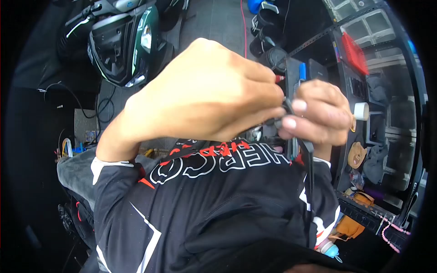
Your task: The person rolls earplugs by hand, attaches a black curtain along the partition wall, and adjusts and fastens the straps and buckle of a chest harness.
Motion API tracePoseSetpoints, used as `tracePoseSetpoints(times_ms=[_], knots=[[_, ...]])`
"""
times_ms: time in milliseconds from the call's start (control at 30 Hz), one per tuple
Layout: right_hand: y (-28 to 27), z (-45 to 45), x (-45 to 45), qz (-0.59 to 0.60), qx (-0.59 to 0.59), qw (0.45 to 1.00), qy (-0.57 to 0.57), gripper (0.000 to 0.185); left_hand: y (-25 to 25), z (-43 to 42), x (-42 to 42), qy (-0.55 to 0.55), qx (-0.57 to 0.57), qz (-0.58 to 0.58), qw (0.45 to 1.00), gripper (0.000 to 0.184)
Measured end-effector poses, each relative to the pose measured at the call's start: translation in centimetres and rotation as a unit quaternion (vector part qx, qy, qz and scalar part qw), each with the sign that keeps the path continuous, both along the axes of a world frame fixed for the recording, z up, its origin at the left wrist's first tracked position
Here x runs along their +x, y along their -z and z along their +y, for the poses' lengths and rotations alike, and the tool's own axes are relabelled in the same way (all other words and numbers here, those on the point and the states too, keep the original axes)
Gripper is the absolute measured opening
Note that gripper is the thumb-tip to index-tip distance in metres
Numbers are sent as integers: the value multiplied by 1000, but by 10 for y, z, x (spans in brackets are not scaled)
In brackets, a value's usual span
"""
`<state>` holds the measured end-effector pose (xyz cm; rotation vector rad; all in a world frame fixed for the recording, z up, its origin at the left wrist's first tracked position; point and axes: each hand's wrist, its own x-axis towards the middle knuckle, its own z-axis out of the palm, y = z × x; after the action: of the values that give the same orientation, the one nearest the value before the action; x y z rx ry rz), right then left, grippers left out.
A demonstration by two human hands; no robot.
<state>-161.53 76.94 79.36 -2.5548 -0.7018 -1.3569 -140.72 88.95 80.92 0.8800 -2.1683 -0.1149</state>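
A small dark piece of flexible-looking material (288, 107), blurred in its outline, is at 2 o'clock from the middle of the view, between the fingertips of two bare hands. The left hand (205, 91) comes from 8 o'clock with its back upward; its grip is closed, and the fingertips pinch this piece, although the palm side is hidden. The right hand (321, 111), at 3 o'clock of the piece, has curled fingers, and its grip is also narrow, pinching the same piece. A narrow black strip (311, 170) hangs toward 6 o'clock below the right hand; I cannot tell whether it joins the piece. Beneath is a black jersey (236, 200) with red and white marks. Farther out are a green-and-black scooter front (116, 43) near 11 o'clock, a red plastic basket (354, 52) at 2 o'clock and a white roll (361, 110) near 3 o'clock.
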Motion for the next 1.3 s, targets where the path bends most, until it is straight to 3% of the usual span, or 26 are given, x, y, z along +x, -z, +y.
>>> tracePoseSetpoints(times_ms=[100,167,267,400,500,567,600,633,700,733,767,833,867,900,1000,1167,1300], knots=[[-3,-7,22,-46,-24,998,30,29,-3,-10,12,13,26,73,997,11],[-4,-13,26,-54,-52,997,29,26,-4,-8,19,-7,113,52,992,14],[-6,-8,16,49,-74,995,37,22,9,-7,21,20,153,64,986,12],[-2,6,14,43,-110,993,12,20,25,-10,17,43,44,72,995,13],[-8,23,11,113,-36,991,65,18,28,-5,16,36,14,70,997,14],[-20,37,9,165,1,983,76,18,17,6,20,15,-27,-21,999,16],[-34,43,-2,288,40,954,74,50,15,10,21,5,-66,-45,997,19],[-50,45,-1,378,89,919,65,51,16,13,23,0,-103,-61,993,23],[-56,43,0,381,265,886,13,48,17,19,26,-14,-152,-63,986,26],[-65,50,0,429,453,780,43,41,11,24,26,-37,-150,-104,982,27],[-72,56,7,454,533,706,109,34,11,25,27,-45,-165,-123,978,30],[-80,65,23,603,510,589,172,45,14,26,28,-44,-187,-116,974,33],[-71,69,26,653,455,575,190,58,12,28,29,-45,-190,-118,974,32],[-69,79,27,642,527,525,184,61,9,30,31,-42,-197,-118,972,32],[-77,85,27,611,539,552,179,50,4,37,35,-54,-222,-117,967,28],[-82,108,20,545,452,673,213,40,-1,44,28,0,-259,-97,961,23],[-87,125,16,508,470,682,237,36,-6,44,28,6,-263,-88,961,20]])
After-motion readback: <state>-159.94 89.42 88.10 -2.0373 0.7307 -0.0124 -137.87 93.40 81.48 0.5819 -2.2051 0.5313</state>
